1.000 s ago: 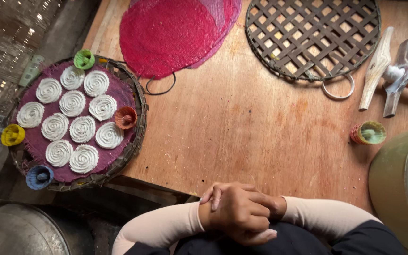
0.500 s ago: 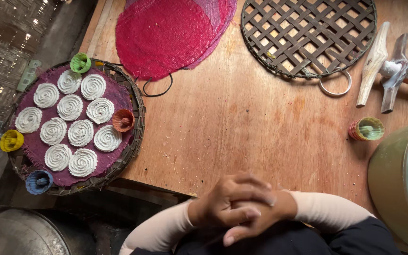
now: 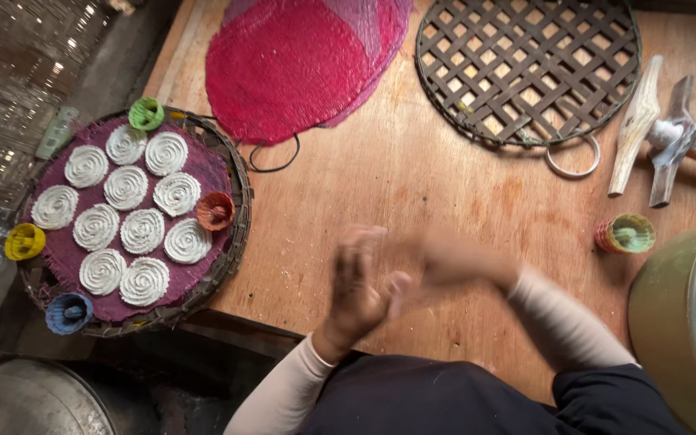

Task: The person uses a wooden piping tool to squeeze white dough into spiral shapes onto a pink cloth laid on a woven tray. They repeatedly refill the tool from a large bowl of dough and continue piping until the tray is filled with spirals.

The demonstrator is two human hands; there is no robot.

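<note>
Over wooden table (image 3: 445, 185), seen from above. Far left: round woven tray (image 3: 239, 217) with purple cloth, carrying ten white noodle spirals (image 3: 126, 187); small coloured moulds sitting along rim. Upper middle: red mesh mats (image 3: 292, 64). Centre foreground: left hand (image 3: 360, 294) and right hand (image 3: 453, 262), both blurring, palms close, seemingly empty; finger closure unclear. Judging step: rubbing hands between pressings. Upper right: bare lattice tray (image 3: 525, 68), wooden press (image 3: 654, 133). Right: green mould (image 3: 626, 234), green tub (image 3: 670, 322). Next batch probably needing mat laid on lattice tray.
</note>
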